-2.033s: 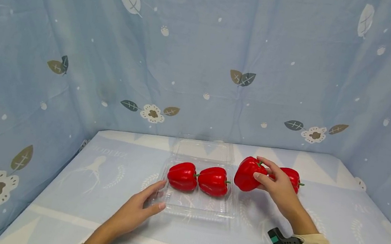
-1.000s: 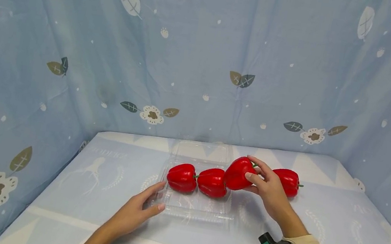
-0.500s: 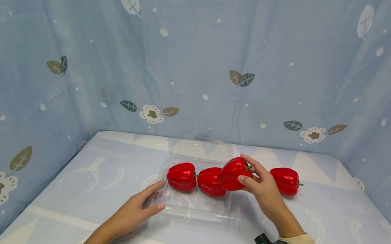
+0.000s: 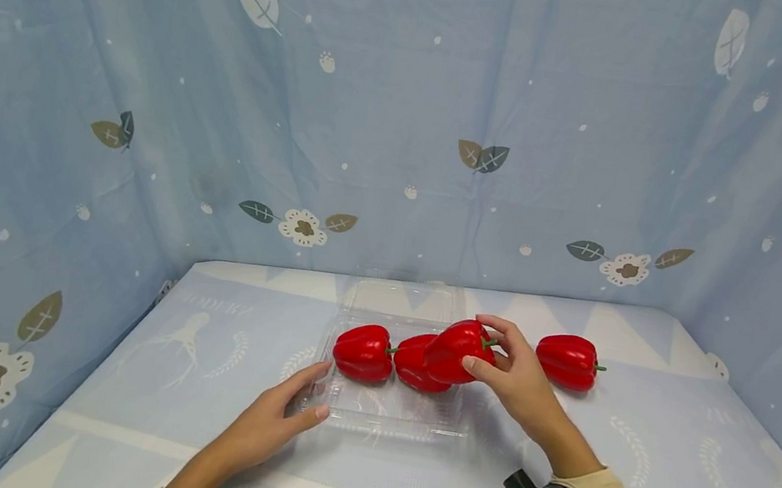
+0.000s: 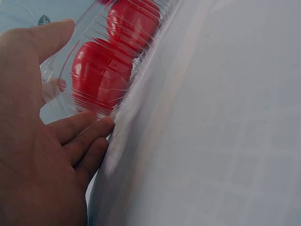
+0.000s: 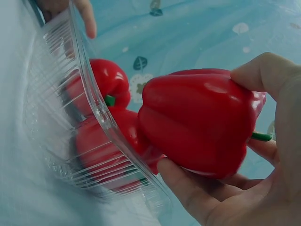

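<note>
My right hand grips a red bell pepper, thumb on one side and fingers on the other, its green stem towards the palm. In the head view this pepper overlaps the second of two bell peppers lying side by side in a clear plastic box. The right wrist view has it above the box's rim. My left hand is at the box's left side, thumb and fingers apart and nearly straight. In the left wrist view its fingertips are right at the box wall.
Another red bell pepper lies on the table to the right, behind my right hand. The box's clear lid is folded back towards the rear. A blue patterned cloth hangs behind the table.
My right hand has carried its bell pepper leftwards from beside the box to over it, and slightly down lately. The left hand and the box have stayed in place.
</note>
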Demonstrator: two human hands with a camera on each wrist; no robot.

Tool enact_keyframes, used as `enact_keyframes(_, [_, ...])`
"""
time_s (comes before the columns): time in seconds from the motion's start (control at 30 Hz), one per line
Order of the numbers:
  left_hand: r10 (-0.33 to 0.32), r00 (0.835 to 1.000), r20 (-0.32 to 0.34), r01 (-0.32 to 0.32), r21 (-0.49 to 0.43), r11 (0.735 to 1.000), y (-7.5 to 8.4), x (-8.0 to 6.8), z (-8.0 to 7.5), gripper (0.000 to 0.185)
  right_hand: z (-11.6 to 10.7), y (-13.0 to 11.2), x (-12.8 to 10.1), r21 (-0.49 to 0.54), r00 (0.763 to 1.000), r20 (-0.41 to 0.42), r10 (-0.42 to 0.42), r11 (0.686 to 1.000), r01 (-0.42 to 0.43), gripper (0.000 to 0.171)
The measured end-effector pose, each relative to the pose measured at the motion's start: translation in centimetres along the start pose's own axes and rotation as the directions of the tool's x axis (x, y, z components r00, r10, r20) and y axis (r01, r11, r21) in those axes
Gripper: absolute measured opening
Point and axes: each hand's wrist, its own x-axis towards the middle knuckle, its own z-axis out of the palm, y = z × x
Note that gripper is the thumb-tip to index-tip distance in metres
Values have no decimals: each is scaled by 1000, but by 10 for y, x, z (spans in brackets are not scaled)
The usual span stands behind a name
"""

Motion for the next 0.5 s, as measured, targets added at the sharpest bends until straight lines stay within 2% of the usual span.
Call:
enact_keyframes(0.23, [-11,1000,-2,11,12,1000,-1,1,1,66,2,-3,-2,-37,1000,11,-1,999,1,70])
enact_keyframes(0.5, [-30,1000,3,30,15,999,-1,1,2,68,4,-2,-1,-34,998,56,-18,999,20,71])
